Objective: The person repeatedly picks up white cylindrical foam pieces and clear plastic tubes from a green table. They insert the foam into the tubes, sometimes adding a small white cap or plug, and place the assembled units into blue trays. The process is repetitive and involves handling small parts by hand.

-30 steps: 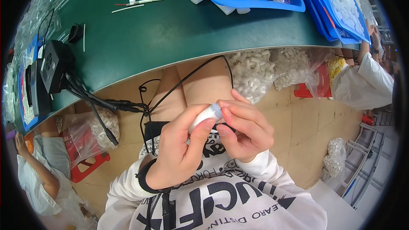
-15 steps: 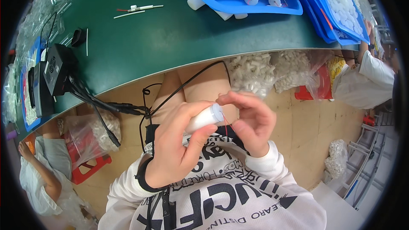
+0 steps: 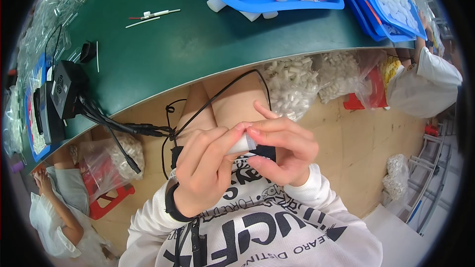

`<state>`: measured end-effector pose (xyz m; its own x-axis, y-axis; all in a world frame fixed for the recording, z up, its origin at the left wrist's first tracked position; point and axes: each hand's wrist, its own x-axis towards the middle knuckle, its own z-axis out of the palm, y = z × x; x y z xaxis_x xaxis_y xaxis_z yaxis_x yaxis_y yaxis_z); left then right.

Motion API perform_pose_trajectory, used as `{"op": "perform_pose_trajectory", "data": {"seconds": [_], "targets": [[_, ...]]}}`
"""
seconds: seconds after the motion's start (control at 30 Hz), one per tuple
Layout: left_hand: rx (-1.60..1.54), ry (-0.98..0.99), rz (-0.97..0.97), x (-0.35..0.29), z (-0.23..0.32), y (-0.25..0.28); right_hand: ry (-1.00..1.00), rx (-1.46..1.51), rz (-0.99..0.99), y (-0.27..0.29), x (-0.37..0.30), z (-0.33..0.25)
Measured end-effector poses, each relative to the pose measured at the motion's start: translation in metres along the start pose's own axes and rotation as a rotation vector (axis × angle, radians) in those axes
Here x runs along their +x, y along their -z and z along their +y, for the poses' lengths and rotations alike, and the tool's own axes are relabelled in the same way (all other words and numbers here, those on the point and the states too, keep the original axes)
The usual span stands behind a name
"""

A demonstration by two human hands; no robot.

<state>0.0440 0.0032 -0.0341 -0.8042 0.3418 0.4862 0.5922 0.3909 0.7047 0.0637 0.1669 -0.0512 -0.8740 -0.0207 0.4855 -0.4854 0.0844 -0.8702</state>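
Over my lap, my left hand [image 3: 204,167] is wrapped round a white plastic cylinder [image 3: 241,145] with a clear, pale cap at its right end. Most of the cylinder is hidden by my fingers. The fingertips of my right hand [image 3: 289,151] touch the upper edge of the capped end, meeting my left fingertips there. Its thumb stands apart below, leaving a gap, and one finger points up. No wire shows at the cap now. On the green table [image 3: 163,44] lie a thin white tube with a red wire [image 3: 153,15] and a white stick [image 3: 142,22].
Stacked blue trays [image 3: 277,5] hold white round parts at the far right. A black box [image 3: 69,89] with cables sits at the table's left edge. Bags of white parts [image 3: 292,86] lie under the table. People sit at both sides, and a metal rack [image 3: 430,178] stands right.
My right fingers have moved left onto the cylinder's capped end, and my left fingertips have closed in over it. The red wires hanging from the cap are out of sight. The view has shifted slightly.
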Motion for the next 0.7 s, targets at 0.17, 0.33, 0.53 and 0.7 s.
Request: {"op": "perform_pose_trajectory", "data": {"seconds": [0.17,0.33,0.53,0.7], "targets": [[0.087,-0.102,0.034,0.004,-0.005,-0.002,-0.081,0.199,0.131,-0.016,-0.011,0.008],[0.134,-0.206,0.008,0.011,-0.006,-0.002,-0.323,0.517,0.264,-0.016,-0.016,0.006],[0.192,-0.312,0.039,0.011,-0.006,-0.001,-0.241,0.216,0.196,-0.003,-0.004,-0.002],[0.117,-0.338,-0.009,0.011,-0.004,0.004,-0.027,-0.177,0.046,0.015,0.005,-0.008]]}}
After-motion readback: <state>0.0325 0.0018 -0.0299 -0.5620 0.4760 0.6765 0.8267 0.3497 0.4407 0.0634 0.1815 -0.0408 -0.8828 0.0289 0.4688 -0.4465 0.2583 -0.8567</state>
